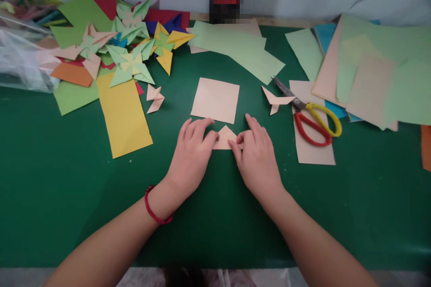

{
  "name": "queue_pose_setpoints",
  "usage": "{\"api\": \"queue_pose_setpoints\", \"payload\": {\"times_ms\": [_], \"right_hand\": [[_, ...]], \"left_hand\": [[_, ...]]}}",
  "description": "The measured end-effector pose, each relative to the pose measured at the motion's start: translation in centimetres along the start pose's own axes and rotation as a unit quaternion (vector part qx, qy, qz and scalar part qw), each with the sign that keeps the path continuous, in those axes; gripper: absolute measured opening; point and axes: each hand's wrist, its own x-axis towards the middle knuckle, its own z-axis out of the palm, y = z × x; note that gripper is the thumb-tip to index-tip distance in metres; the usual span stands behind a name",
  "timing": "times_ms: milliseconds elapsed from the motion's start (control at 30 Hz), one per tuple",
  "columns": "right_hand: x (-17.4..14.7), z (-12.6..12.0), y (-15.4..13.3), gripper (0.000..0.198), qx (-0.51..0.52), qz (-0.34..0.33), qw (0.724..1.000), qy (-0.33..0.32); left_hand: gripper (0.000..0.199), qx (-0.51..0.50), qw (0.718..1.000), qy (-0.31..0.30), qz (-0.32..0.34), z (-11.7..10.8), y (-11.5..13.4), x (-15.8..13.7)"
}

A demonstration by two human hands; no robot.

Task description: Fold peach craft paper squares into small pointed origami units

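Observation:
A small pale pink folded paper (225, 138) lies flat on the green table, its peak pointing away from me. My left hand (195, 148) presses on its left end, thumb and curled fingers closed over that side. At the right end, my right hand (257, 150) pinches the paper between thumb and fingers, with the index finger stretched forward. Both ends are partly hidden under my fingers. Just beyond my hands lies a flat pale pink paper square (216, 100). Folded pink pieces rest to the left (155, 98) and to the right (276, 100).
Scissors (308, 110) with red and yellow handles lie at right on a pink strip (314, 154). Green and pink sheets (367, 69) are stacked behind. Folded paper stars (131, 63) and a yellow sheet (124, 116) lie at left, beside a clear plastic bag (27, 60).

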Motion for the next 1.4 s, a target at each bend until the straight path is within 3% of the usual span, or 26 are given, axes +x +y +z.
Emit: {"api": "queue_pose_setpoints", "payload": {"times_ms": [633, 1400], "right_hand": [[0.02, -0.01, -0.02, 0.026, -0.008, 0.000, 1.000, -0.004], [-0.07, 0.07, -0.02, 0.027, -0.009, 0.002, 1.000, -0.004]], "left_hand": [[0.012, -0.034, 0.999, -0.033, -0.022, -0.08, 0.72, -0.07], [0.026, -0.037, 0.998, -0.047, -0.022, -0.16, -0.12, -0.51]]}}
